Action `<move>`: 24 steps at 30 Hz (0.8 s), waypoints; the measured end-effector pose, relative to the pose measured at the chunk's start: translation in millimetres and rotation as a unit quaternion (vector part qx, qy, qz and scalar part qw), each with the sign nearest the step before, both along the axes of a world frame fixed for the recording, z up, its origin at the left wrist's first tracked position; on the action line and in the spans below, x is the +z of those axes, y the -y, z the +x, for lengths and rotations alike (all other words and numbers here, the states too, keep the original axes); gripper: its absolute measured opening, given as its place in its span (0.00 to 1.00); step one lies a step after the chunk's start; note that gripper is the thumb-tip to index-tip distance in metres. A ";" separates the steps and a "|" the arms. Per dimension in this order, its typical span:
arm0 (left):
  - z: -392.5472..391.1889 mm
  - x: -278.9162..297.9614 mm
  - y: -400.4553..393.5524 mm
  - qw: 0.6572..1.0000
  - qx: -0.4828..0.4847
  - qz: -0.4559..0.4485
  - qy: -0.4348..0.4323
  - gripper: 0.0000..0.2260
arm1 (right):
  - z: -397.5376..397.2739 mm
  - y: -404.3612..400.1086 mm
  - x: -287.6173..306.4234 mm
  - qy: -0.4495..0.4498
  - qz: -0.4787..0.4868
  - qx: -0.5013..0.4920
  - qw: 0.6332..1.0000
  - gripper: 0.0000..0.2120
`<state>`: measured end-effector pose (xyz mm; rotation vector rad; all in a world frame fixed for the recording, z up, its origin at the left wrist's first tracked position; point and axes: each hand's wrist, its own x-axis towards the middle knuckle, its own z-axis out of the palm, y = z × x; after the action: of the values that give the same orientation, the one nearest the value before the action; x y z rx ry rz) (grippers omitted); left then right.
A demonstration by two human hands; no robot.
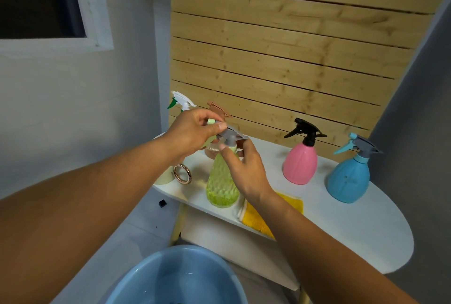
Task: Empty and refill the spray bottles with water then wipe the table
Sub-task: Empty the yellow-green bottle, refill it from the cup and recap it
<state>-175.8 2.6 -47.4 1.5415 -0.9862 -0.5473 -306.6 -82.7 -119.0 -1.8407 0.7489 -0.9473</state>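
Two hands meet at the top of a yellow-green spray bottle (pixel 222 181), which stands upright near the front edge of the white table (pixel 353 230). Left hand (pixel 195 130) pinches the grey trigger head (pixel 229 136) from above, thumb and fingers curled onto it. Right hand (pixel 244 169) wraps the bottle's neck just under the head, thumb to the front. Yellow cloth (pixel 268 213) lies on the table just beside the bottle's base, partly under the right wrist. Pink bottle (pixel 300 164) with a black trigger stands further right, blue bottle (pixel 347 176) with a grey and teal trigger beyond it. Behind the hands: a white-and-green sprayer (pixel 180 101) and a brown sprayer (pixel 218 109), bodies mostly hidden. Blue basin (pixel 146 284) holding water sits below the table's front edge.
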 end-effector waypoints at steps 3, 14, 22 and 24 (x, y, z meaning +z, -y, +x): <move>0.0 1.2 0.4 1.000 0.001 0.005 0.002 0.03 | -5.0 5.6 -0.2 -0.001 -0.024 0.012 1.000 0.11; 4.1 -1.9 2.2 1.000 0.001 0.002 0.012 0.03 | -8.0 5.5 1.3 -0.023 -0.044 0.014 0.999 0.12; 3.6 -1.8 0.6 1.000 -0.004 0.001 0.010 0.04 | -1.5 -0.5 5.4 -0.020 -0.004 -0.009 1.000 0.18; 3.3 -1.9 1.5 1.000 -0.007 0.004 0.014 0.03 | -6.9 5.0 4.7 -0.020 -0.018 0.014 1.000 0.12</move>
<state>-172.6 1.1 -49.3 1.5531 -1.0174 -0.5413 -313.5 -87.8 -114.2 -1.9027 0.7335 -0.9140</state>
